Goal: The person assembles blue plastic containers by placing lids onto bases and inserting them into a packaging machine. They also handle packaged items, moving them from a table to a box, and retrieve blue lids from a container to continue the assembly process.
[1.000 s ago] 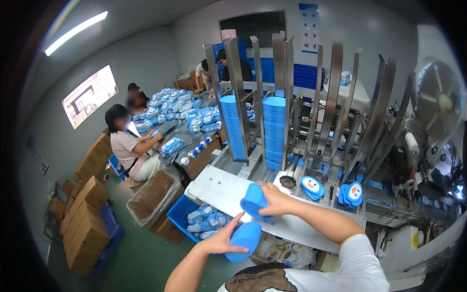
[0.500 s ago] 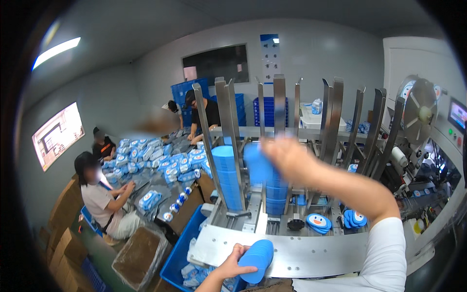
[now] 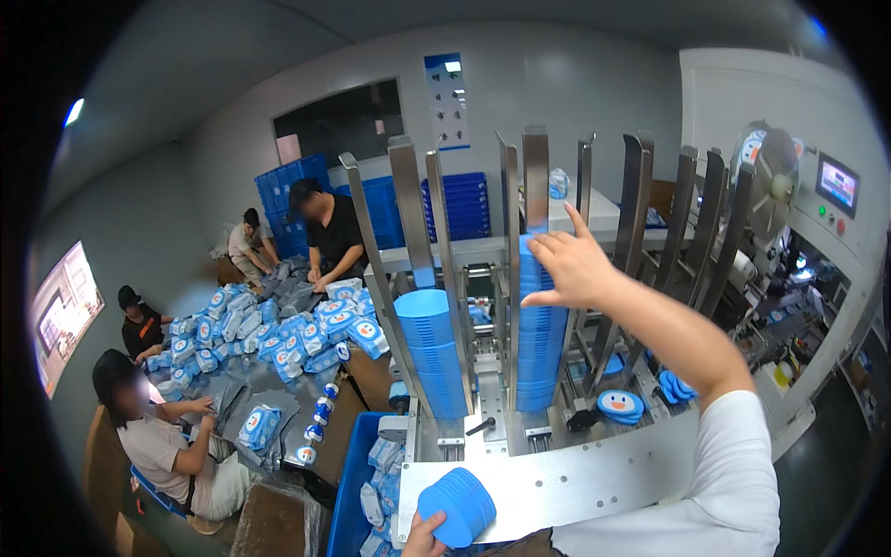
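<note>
My left hand [image 3: 427,536], at the bottom edge, is closed around a short fanned stack of flat blue oval pieces [image 3: 462,506]. Up at the metal rack, my right hand [image 3: 577,265] has its fingers spread, the index finger raised and the thumb apart. It lies against the upper part of a tall stack of the same blue pieces [image 3: 541,362] between steel uprights; exact contact is partly hidden. To its left, a second blue stack [image 3: 430,357] stands between other uprights [image 3: 373,251], its top oval showing.
Oval pieces with a printed face [image 3: 620,405] lie on the machine at right. A control panel [image 3: 838,182] and a fan-like reel [image 3: 772,176] are beyond. A blue bin [image 3: 345,492] of packs stands at left. Several co-workers sit or stand around a table [image 3: 218,371] heaped with blue-and-white packs.
My right hand's blue pieces are now in the right-hand stack, which is taller, and its fingers have spread. My left hand still holds its stack. The view has shifted right.
</note>
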Tool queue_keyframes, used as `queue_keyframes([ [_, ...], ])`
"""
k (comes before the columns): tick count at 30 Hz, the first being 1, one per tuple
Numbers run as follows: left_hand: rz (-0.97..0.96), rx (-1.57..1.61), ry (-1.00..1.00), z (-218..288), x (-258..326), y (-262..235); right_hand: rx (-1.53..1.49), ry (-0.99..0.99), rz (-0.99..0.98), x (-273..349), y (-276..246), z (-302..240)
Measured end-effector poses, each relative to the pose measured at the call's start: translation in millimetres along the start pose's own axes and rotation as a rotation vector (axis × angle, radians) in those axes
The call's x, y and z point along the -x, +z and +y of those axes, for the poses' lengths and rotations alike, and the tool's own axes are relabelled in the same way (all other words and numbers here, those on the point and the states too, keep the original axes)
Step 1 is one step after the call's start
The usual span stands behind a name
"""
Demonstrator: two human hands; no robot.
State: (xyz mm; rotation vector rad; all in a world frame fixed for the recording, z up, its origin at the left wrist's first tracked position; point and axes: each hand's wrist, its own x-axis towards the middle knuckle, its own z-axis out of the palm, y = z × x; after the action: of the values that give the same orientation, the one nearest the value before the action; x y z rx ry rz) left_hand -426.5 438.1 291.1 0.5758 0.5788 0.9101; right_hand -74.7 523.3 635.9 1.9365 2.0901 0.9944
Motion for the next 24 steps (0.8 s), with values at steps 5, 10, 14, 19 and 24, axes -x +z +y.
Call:
queue_keyframes([
  [5,-0.069,0.174,-0.107,-7.6,-26.2,1.3,-0.270,0.192,0.176,60.1,171.2,-74.3],
  [10,-0.044,0.245,-0.221,-10.6,-44.0,15.2,-0.944,-0.209,-0.186,160.6,178.6,-179.6],
  [14,0.001,0.173,-0.283,-24.9,-59.4,18.1,-0.907,-0.922,0.256,165.5,116.3,-193.6],
  [19,0.049,-0.027,-0.193,-26.8,-64.7,22.3,-1.148,-0.553,-0.174,182.1,116.4,-166.7],
  [24,0.004,-0.958,0.532,-25.4,-50.5,62.9,-1.081,-0.165,-0.221,200.9,146.2,-182.3],
])
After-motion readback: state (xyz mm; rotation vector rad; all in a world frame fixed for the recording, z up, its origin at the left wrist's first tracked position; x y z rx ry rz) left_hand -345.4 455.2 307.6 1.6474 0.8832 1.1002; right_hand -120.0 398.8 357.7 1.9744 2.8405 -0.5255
